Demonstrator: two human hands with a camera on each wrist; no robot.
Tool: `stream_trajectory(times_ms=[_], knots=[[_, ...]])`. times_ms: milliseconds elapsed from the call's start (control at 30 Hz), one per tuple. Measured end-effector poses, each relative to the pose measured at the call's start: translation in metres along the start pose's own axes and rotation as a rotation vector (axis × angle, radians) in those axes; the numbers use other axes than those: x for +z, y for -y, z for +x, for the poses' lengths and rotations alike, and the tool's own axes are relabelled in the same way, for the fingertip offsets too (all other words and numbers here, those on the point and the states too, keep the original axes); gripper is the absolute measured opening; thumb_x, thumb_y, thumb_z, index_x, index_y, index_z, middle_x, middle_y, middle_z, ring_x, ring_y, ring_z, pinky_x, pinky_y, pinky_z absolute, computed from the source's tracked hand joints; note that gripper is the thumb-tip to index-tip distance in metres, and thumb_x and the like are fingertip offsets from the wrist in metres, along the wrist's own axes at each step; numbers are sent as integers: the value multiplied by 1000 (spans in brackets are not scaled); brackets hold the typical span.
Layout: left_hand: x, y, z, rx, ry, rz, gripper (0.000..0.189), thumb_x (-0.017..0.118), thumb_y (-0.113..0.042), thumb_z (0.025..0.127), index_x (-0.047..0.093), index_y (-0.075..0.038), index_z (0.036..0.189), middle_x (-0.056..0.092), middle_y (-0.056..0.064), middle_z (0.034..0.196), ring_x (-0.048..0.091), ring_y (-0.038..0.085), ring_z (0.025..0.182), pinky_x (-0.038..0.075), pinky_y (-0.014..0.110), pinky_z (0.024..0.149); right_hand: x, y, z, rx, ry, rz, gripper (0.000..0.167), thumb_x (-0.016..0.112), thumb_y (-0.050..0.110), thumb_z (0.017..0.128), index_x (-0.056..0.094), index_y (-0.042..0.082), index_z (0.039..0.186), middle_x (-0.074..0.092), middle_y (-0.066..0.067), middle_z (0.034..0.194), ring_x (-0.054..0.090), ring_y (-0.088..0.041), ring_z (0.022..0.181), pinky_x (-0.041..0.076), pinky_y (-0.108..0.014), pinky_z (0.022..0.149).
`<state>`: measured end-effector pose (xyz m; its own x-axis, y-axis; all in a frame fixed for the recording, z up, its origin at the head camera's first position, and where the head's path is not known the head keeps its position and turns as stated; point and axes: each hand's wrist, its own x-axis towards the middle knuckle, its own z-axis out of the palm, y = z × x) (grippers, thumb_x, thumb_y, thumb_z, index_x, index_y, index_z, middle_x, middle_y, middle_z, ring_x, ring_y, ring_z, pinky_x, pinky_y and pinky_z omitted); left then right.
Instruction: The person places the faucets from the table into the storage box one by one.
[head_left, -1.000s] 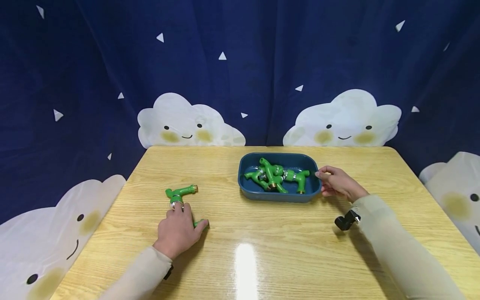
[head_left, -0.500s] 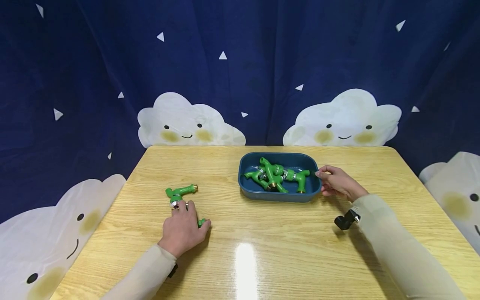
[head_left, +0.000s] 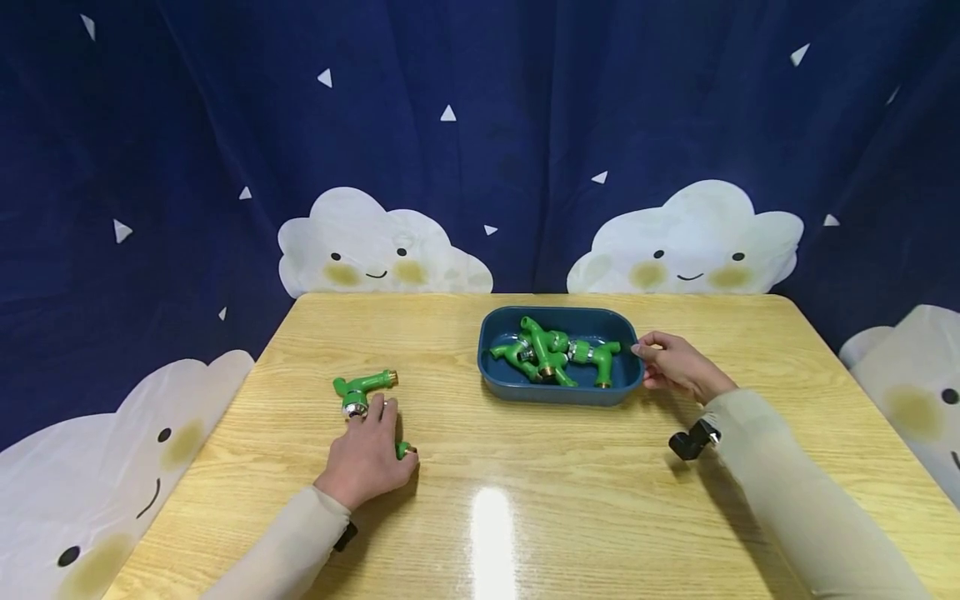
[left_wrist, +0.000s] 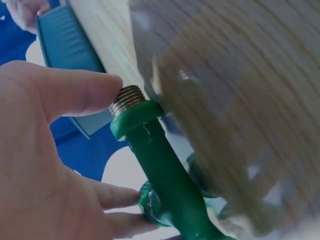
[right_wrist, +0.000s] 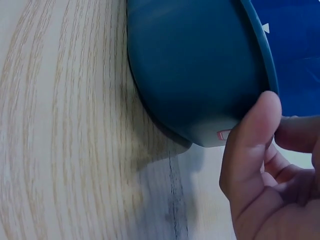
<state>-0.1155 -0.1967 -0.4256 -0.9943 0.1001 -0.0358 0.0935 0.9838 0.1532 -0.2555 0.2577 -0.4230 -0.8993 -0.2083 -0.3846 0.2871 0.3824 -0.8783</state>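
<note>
My left hand [head_left: 367, 457] is over a green tap [left_wrist: 167, 175] lying on the table at the left. In the left wrist view its thumb touches the brass threaded end, and fingertips rest against the green knob. In the head view the hand hides most of this tap. Just beyond the fingers lies a second green tap [head_left: 365, 386] with a chrome collar and brass end. My right hand [head_left: 678, 367] pinches the right-hand rim of a dark blue plastic tub [right_wrist: 195, 70] between thumb and fingers. Several green taps [head_left: 547, 350] lie jumbled inside the tub.
The wooden table [head_left: 562, 483] carries everything. A dark blue curtain [head_left: 517, 150] with white clouds hangs behind its far edge and along the sides. Black wrist mounts [head_left: 693, 440] sit at the sleeves.
My left hand has shifted slightly right over the nearer tap, uncovering more of the farther tap's chrome collar. The right hand and the tub have stayed in place.
</note>
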Motion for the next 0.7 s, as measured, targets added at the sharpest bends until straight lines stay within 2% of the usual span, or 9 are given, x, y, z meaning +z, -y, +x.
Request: stream_trajectory(times_ms=[333,700], knots=[[3,4,6,28,19,-50,92,77,-48,80,39,2,147,35,29,150,57,51,116,56,55,65,-1,2,0,11,0,3,28,41,24,107,42,0,122,52,4,74,55,-7,61,56,-21,60],[3,5,11,40,23,-79,90,78,-42,79,40,2,147,37,26,150,59,46,115,56,53,67,-1,2,-1,-4,20,40,28,42,24,107,42,-2,119,52,5,72,55,-6,61,55,-21,60]])
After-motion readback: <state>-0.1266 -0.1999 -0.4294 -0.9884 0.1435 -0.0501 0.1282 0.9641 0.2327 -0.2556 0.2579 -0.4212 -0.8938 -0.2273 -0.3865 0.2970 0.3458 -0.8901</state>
